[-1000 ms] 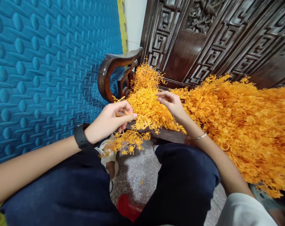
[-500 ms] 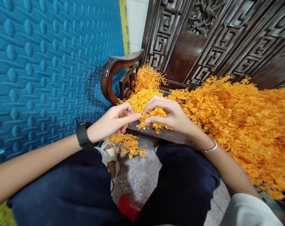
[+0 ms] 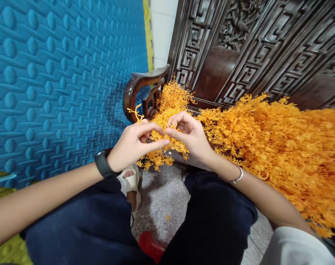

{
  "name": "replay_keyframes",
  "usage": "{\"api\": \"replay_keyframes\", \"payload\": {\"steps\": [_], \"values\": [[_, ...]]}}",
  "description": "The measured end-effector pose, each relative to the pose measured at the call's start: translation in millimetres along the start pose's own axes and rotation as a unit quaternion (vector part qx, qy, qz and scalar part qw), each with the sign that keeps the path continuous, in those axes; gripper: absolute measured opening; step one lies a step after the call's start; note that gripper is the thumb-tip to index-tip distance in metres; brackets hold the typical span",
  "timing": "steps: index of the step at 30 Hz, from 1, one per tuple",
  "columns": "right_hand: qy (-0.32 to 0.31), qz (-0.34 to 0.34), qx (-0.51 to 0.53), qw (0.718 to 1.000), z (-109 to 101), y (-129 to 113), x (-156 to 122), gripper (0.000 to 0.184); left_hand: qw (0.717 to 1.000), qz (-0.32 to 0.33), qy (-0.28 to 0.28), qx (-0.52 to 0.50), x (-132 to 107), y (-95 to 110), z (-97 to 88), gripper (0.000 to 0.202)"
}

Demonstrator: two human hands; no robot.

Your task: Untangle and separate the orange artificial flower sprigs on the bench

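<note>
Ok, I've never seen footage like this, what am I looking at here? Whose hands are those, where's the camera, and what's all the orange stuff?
There is no machine here: the camera is worn on a person's head and looks down at their own two bare hands and lap. The left hand, with a black watch on its wrist, and the right hand, with a thin bracelet, meet fingertip to fingertip and pinch a small orange plastic sprig between them. Behind them a big heap of the same orange sprigs lies on a dark carved wooden bench. To the left is a blue padded wall; below, dark trousers and a speckled floor.
</note>
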State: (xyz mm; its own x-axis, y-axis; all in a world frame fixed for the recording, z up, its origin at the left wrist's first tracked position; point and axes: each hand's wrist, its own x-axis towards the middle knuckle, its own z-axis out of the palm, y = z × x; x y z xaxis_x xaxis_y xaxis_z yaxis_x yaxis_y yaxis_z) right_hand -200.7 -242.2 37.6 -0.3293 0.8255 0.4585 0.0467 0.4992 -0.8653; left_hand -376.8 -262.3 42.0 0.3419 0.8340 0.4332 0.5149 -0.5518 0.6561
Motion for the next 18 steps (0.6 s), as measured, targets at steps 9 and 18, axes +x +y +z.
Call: {"api": "replay_keyframes", "payload": {"steps": [9,18], "values": [[0.017,0.037,0.063,0.997,6,6,0,0.034,0.997,-0.001,-0.074,-0.038,5,-6,5.0,0.016],[0.022,0.075,0.114,0.99,7,11,1,0.037,0.973,-0.08,-0.116,-0.184,12,-3,5.5,0.034]]}}
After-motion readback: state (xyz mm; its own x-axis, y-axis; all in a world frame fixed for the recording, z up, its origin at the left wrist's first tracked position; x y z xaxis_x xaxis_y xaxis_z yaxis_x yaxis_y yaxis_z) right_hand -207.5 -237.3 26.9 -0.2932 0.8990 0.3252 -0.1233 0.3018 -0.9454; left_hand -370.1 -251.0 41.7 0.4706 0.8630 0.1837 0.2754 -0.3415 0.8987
